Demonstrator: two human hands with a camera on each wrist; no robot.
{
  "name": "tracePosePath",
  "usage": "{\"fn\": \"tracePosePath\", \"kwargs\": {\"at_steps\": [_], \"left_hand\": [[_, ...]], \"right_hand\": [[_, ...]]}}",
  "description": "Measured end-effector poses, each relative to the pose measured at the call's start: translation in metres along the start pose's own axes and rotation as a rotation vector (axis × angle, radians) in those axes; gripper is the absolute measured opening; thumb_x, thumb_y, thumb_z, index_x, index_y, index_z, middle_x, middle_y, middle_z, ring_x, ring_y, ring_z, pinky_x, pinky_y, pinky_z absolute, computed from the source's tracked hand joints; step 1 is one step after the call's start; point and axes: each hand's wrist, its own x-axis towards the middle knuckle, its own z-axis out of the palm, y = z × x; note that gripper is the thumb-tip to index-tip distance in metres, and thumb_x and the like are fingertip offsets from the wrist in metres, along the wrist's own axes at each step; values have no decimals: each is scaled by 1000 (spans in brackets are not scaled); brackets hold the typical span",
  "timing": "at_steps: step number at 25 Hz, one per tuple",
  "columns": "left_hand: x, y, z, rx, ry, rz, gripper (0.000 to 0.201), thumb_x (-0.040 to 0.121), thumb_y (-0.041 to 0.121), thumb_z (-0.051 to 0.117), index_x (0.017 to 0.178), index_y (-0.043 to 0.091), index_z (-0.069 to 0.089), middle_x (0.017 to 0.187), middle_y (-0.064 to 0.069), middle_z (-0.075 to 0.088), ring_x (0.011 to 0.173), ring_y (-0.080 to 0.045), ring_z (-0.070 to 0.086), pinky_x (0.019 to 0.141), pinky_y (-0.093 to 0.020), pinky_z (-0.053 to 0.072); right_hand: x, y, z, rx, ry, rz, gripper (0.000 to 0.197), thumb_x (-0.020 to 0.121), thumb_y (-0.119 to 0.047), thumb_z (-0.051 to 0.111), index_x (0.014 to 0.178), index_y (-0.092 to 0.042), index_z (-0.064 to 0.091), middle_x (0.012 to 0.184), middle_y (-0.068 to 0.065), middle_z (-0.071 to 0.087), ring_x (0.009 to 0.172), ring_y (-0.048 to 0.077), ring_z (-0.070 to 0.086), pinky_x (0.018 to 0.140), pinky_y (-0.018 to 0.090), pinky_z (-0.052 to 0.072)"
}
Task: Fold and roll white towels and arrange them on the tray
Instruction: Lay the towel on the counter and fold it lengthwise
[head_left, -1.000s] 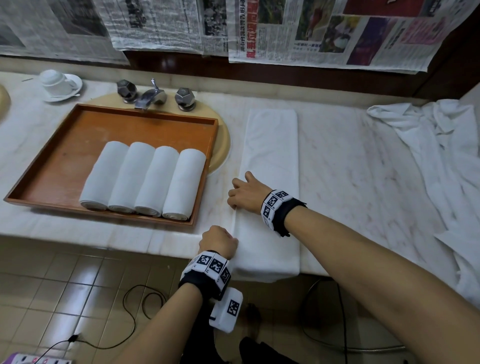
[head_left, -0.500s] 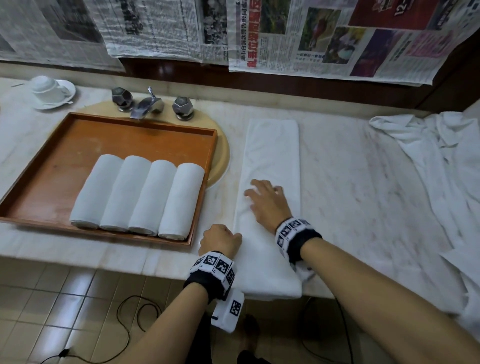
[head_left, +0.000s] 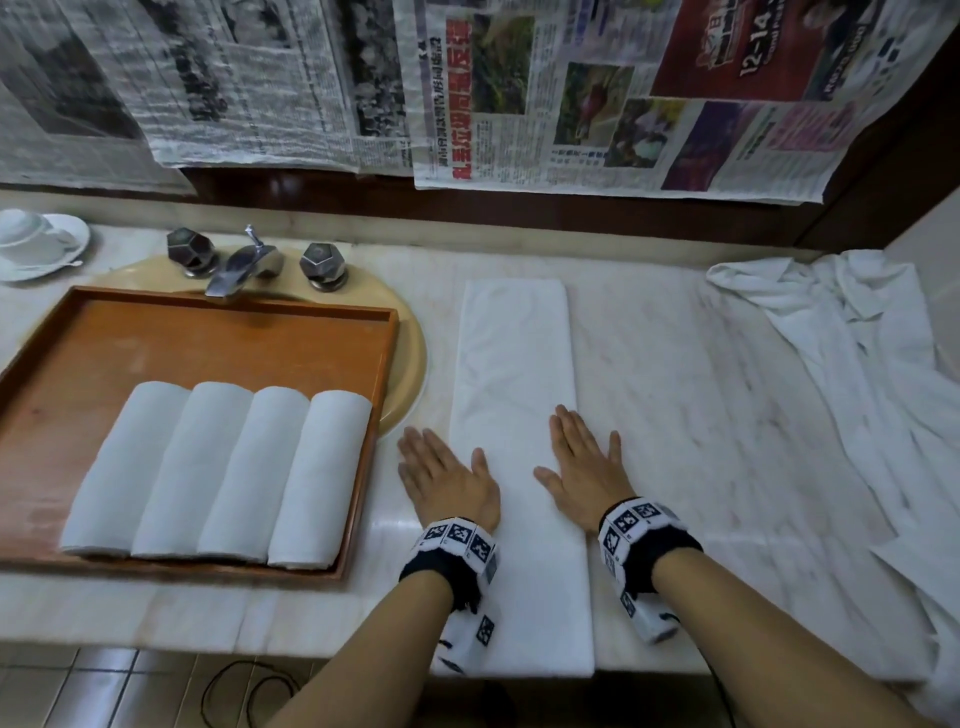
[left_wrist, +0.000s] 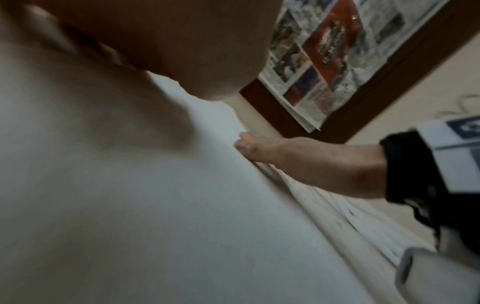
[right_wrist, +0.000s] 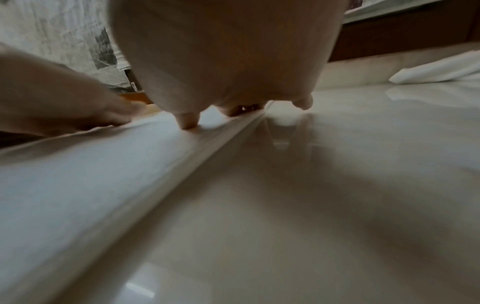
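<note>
Pressing flat, left hand (head_left: 449, 478) and right hand (head_left: 584, 475) lie with fingers straight on either long edge of the folded towel (head_left: 514, 364) at frame centre, likely smoothing it before rolling; four rolled towels (head_left: 218, 467) already fill the tray (head_left: 208, 332) lower left.

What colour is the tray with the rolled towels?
Orange-brown wood; the tray shows best in the head view.

Newspaper sheets (head_left: 597, 98) cover the dark wooden wall (head_left: 571, 213) above a marble counter (head_left: 701, 415) (pale, veined); tiled floor (head_left: 104, 691) below.
</note>
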Motion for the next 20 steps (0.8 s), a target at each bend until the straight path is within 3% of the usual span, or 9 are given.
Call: {"fn": "tracePosePath", "kwargs": {"at_steps": [1,4,5,8,9,12,13,17,20], "left_hand": [[2,8,-3,-24,38,-4,74,96,53,2,150,6,-17,157,-11,-26,146,-24,-24,118,-44,-15],[17,34,-7,-29,-45,412,66,99,49,-1,153,13,-12,156,1,-26,147,-18,-20,119,-42,-13],[29,36,-9,-41,-94,424,62,102,45,4,154,14,-11,156,3,-25,148,-17,-18,119,-43,-13],[55,47,-30,-148,-48,-54,65,102,45,9,152,9,-13,160,-4,-22,148,-19,-18,119,-46,-12],[56,57,-35,-134,-44,-22,65,102,45,9,152,8,-12,160,-5,-21,148,-19,-17,119,-45,-12],[62,76,-28,-21,-96,527,60,104,42,10,154,13,-7,160,0,-17,148,-18,-14,119,-40,-10],[73,69,-29,23,-157,591,60,104,41,11,154,14,-7,161,0,-16,149,-17,-13,119,-40,-9],[98,46,-54,3,-56,206,63,105,40,13,153,6,-8,161,-9,-16,149,-21,-12,121,-41,-5],[54,49,-55,-5,-182,470,63,104,44,12,155,10,-3,161,1,-13,149,-16,-9,121,-36,-5]], "right_hand": [[0,2,0,12,15,-2,76,99,-55,24,153,-16,-11,160,-5,-22,146,9,-17,117,58,-3],[4,6,-7,21,45,-8,84,89,-66,21,154,-21,-8,162,-5,-13,148,13,-7,117,56,3],[5,7,-9,15,56,-9,83,89,-64,23,154,-22,-6,162,-4,-9,148,15,-2,117,55,6],[11,3,-16,20,123,11,68,100,-46,30,155,-19,0,162,-1,2,145,20,10,117,51,12],[12,0,-17,26,146,20,65,101,-42,29,155,-18,2,161,0,5,143,21,12,116,51,14],[16,-5,-16,43,169,58,61,102,-36,31,154,-19,6,160,0,9,141,22,16,113,52,17],[17,-5,-16,39,153,72,61,102,-34,32,154,-19,6,159,-1,8,140,21,15,113,53,17],[20,-9,-16,46,120,112,59,102,-29,31,154,-19,4,159,-2,3,142,19,11,113,57,13],[15,-16,-11,93,91,140,60,103,-31,28,154,-16,-1,162,0,-6,147,18,0,116,60,4]]}}
